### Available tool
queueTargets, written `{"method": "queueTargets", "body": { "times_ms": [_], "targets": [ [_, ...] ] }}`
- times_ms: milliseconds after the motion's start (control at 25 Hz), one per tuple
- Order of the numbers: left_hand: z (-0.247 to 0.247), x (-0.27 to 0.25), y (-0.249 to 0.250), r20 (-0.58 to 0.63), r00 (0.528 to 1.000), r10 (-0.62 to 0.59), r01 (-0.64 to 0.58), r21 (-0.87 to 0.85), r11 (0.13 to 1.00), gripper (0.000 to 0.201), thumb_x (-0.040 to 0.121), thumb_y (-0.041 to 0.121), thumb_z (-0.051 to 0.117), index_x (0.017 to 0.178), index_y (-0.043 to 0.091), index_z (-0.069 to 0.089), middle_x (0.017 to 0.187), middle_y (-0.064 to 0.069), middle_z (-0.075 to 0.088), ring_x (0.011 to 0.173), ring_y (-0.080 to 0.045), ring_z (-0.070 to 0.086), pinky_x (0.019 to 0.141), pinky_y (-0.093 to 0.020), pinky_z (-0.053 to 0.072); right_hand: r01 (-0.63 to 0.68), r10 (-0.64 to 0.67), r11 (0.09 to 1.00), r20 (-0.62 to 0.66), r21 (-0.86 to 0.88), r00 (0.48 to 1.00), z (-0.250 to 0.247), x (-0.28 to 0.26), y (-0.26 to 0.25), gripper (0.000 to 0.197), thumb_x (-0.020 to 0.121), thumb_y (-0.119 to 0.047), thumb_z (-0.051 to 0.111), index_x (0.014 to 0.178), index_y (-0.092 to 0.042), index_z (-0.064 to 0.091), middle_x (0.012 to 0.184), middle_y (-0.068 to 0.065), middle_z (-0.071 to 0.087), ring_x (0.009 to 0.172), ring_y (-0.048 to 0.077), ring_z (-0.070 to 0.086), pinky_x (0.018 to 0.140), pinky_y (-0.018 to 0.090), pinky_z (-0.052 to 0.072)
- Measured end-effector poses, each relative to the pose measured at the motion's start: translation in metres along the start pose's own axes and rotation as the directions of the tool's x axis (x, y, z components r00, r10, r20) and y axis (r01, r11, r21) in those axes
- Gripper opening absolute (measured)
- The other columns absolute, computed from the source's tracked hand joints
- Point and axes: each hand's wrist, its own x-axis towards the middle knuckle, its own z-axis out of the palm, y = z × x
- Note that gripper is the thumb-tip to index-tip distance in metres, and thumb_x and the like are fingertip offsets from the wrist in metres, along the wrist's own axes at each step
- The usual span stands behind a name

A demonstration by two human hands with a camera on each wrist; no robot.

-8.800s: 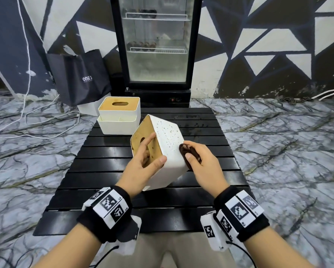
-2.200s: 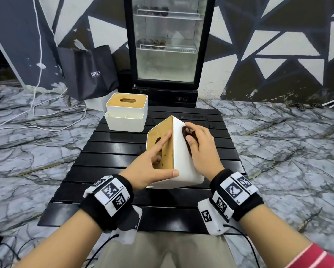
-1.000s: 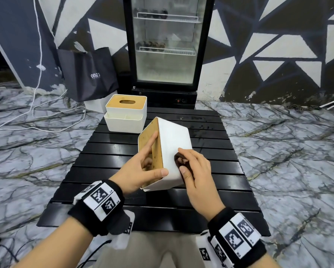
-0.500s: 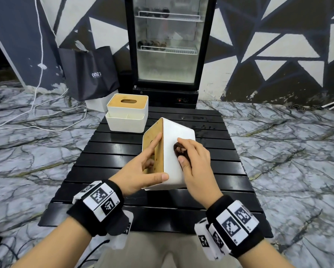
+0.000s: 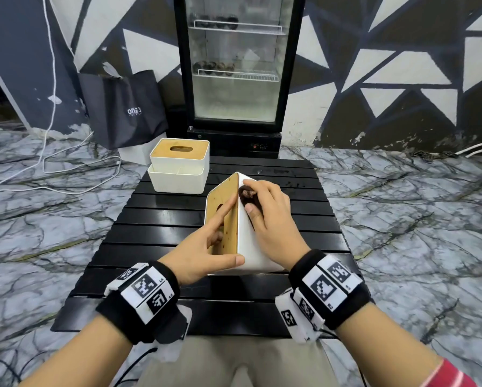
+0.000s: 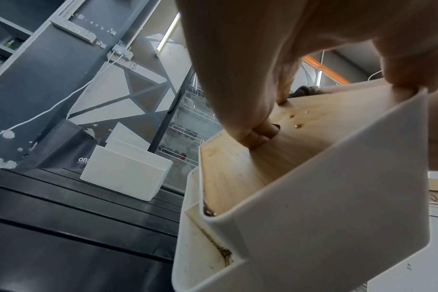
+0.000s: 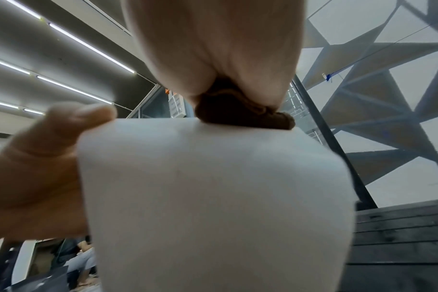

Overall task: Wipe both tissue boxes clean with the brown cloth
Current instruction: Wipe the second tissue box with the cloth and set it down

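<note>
Head view: nearest, the left hand (image 5: 206,247) grips the tipped tissue box (image 5: 247,247), thumb on its near corner, fingers hooked in the wooden lid's slot. From the right, the right hand (image 5: 270,219) presses the bunched brown cloth (image 5: 248,198) against the white side near the far upper edge. Box's long axis runs near-to-far between both hands. Farther left, the second tissue box (image 5: 178,169) stands untouched on the black slatted table (image 5: 164,219).

Black slatted counter (image 5: 161,233) stands on a grey marbled floor (image 5: 402,219). Glass-door fridge (image 5: 235,71) against the far wall, wire shelves inside, dark items on them, too small to identify. Dark bag (image 5: 122,107) with white lettering to its left. White cables (image 5: 52,169) trail across the floor, far left. Wall (image 5: 388,65) painted in black and white triangles.
</note>
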Motion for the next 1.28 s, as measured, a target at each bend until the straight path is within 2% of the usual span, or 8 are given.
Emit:
{"method": "queueTargets", "body": {
  "times_ms": [280,480,640,720,800,920,1120,1280],
  "targets": [
    [0.003,-0.005,0.0,0.012,1.0,0.011,-0.012,0.008,1.0,0.099,0.061,0.03,0.077,0.132,0.066,0.019,0.137,0.013,0.044,0.114,-0.009,0.056,0.095,-0.016,0.041,-0.031,0.032,0.999,0.031,-0.037,0.999,-0.025,0.013,0.01,0.04,0.093,-0.011,0.043,0.132,-0.021,0.041,0.132,0.003,0.042,0.124,0.021,0.032,0.103,0.025,0.018],
    [0.002,-0.012,0.007,0.049,0.998,-0.026,0.022,0.084,0.996,0.101,0.058,0.023,0.078,0.125,0.066,0.014,0.134,0.018,0.037,0.12,0.012,0.043,0.095,-0.004,0.034,-0.082,0.083,0.997,0.048,-0.016,0.995,-0.038,0.005,0.015,0.039,0.094,-0.013,0.043,0.131,-0.023,0.041,0.131,0.002,0.043,0.122,0.024,0.035,0.105,0.033,0.025],
    [0.002,-0.011,0.022,-0.1,0.995,-0.025,0.038,0.128,0.991,0.082,0.054,0.053,0.072,0.115,0.072,0.02,0.121,0.007,0.048,0.105,-0.01,0.057,0.091,-0.019,0.045,-0.051,0.051,0.998,-0.003,0.021,0.999,-0.039,-0.006,0.013,0.039,0.092,-0.011,0.046,0.129,-0.024,0.045,0.128,0.0,0.046,0.12,0.021,0.038,0.104,0.033,0.029],
    [-0.001,-0.007,0.029,-0.176,0.984,-0.034,0.07,0.203,0.977,0.086,0.054,0.061,0.065,0.118,0.077,0.009,0.11,0.0,0.055,0.092,-0.023,0.062,0.086,-0.029,0.051,-0.027,0.028,0.998,-0.019,0.057,0.999,-0.037,-0.012,0.009,0.039,0.091,-0.011,0.047,0.128,-0.025,0.046,0.126,-0.001,0.047,0.119,0.02,0.04,0.103,0.031,0.031],
    [-0.004,-0.005,0.033,-0.167,0.985,-0.052,0.099,0.283,0.954,0.096,0.057,0.054,0.068,0.123,0.077,0.002,0.108,0.001,0.058,0.084,-0.026,0.064,0.084,-0.035,0.054,-0.007,0.009,0.996,-0.027,0.085,1.0,-0.035,-0.017,0.005,0.04,0.091,-0.01,0.048,0.128,-0.026,0.046,0.124,-0.002,0.048,0.119,0.019,0.041,0.103,0.032,0.032],
    [-0.006,-0.006,0.034,-0.132,0.989,-0.066,0.1,0.273,0.957,0.097,0.065,0.031,0.075,0.128,0.072,0.013,0.102,0.001,0.055,0.078,-0.022,0.062,0.083,-0.038,0.055,0.007,0.0,0.993,-0.064,0.121,0.998,-0.038,-0.022,0.001,0.039,0.091,-0.01,0.048,0.127,-0.026,0.047,0.121,-0.006,0.047,0.118,0.017,0.042,0.102,0.03,0.033],
    [0.006,-0.006,0.012,-0.143,0.989,0.026,0.012,0.258,0.966,0.092,0.073,0.005,0.074,0.116,0.072,0.027,0.101,0.005,0.05,0.096,-0.029,0.058,0.089,-0.031,0.053,-0.004,0.021,0.988,-0.111,0.157,0.994,-0.033,-0.034,0.01,0.039,0.091,-0.011,0.048,0.127,-0.025,0.047,0.12,-0.006,0.048,0.117,0.017,0.044,0.102,0.031,0.035],
    [0.019,-0.005,-0.002,-0.21,0.976,0.053,-0.027,0.126,0.992,0.078,0.073,0.022,0.07,0.121,0.069,0.03,0.106,0.011,0.054,0.097,-0.015,0.061,0.084,-0.019,0.049,-0.029,0.047,0.986,-0.105,0.164,0.993,-0.028,-0.042,0.017,0.039,0.09,-0.014,0.047,0.127,-0.027,0.047,0.117,-0.011,0.046,0.117,0.019,0.043,0.099,0.027,0.033]
  ]
}}
